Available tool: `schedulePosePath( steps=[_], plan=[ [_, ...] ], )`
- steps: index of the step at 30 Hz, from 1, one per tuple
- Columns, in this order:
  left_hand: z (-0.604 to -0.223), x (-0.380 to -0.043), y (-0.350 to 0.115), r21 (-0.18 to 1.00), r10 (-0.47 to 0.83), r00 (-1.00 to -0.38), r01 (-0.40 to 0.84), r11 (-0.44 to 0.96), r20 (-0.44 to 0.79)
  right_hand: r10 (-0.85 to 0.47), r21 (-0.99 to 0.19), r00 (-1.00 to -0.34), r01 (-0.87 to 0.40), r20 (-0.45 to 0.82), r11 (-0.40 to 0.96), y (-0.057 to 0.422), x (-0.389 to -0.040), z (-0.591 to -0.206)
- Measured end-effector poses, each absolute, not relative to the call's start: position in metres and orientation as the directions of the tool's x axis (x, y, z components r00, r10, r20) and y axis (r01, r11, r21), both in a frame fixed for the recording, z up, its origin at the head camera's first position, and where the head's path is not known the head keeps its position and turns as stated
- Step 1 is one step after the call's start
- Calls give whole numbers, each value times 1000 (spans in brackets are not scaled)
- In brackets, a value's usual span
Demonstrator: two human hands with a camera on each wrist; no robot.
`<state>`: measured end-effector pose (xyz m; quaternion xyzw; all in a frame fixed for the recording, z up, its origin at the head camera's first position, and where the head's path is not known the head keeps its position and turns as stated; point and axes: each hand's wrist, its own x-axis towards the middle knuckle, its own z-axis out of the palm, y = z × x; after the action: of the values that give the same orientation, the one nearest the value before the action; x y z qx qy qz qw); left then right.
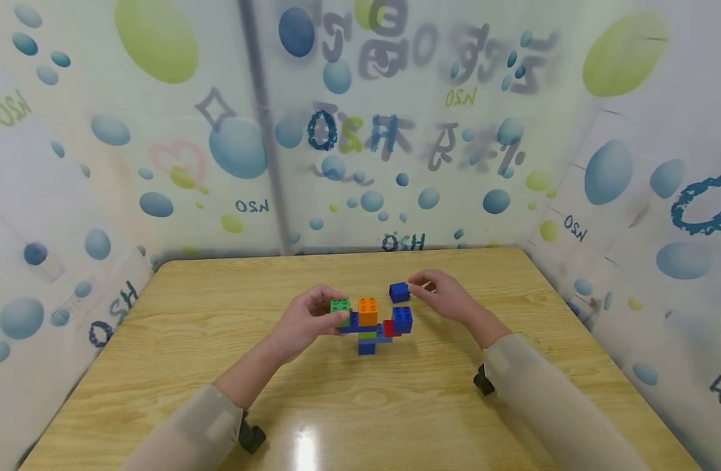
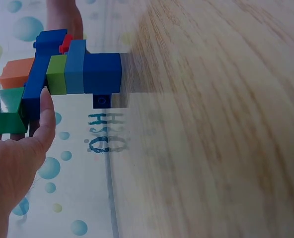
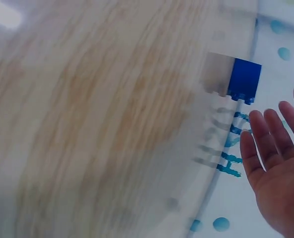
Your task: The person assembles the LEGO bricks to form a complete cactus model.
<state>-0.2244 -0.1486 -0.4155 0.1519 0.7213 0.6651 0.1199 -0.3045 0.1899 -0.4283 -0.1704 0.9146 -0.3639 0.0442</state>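
Observation:
My left hand (image 1: 304, 322) grips a built piece of toy building bricks at its green brick (image 1: 339, 313), with thumb and fingers on either side. An orange brick (image 1: 368, 311) stands beside the green one on a long blue brick (image 2: 36, 82). Under that come a lime brick (image 2: 57, 74), a lighter blue brick (image 2: 75, 67) and a blue bottom brick (image 2: 103, 73). A red brick (image 1: 390, 328) and another blue brick (image 1: 402, 320) form the right arm. Behind it lies a loose blue brick (image 1: 399, 292). My right hand (image 3: 281, 163) is beside it, fingers extended, holding nothing.
The wooden table (image 1: 178, 340) reaches back to a patterned curtain (image 1: 360, 196) with blue and green dots, which also hangs at both sides. Dark wrist cameras (image 1: 251, 437) sit under both sleeves.

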Motion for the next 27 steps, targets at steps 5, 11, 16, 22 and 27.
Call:
schedulePosePath(
  steps=[5,11,16,22,27],
  plan=[
    [-415,-225,-149,996,380,-924,57,62,29,-339,-673,-941,-251,1,696,185,-317,-439],
    [-415,-225,-148,997,380,-925,53,62,26,-328,-654,-943,-215,-53,725,179,-320,-443],
    [-416,-225,-148,998,379,-925,45,54,21,-319,-622,-946,-213,-63,753,176,-321,-445],
    [-416,-225,-148,998,381,-924,45,52,22,-290,-618,-954,-185,-73,764,177,-324,-447],
    [-416,-225,-149,998,376,-927,39,57,15,-271,-628,-959,-163,-79,761,178,-325,-448]
  ],
)
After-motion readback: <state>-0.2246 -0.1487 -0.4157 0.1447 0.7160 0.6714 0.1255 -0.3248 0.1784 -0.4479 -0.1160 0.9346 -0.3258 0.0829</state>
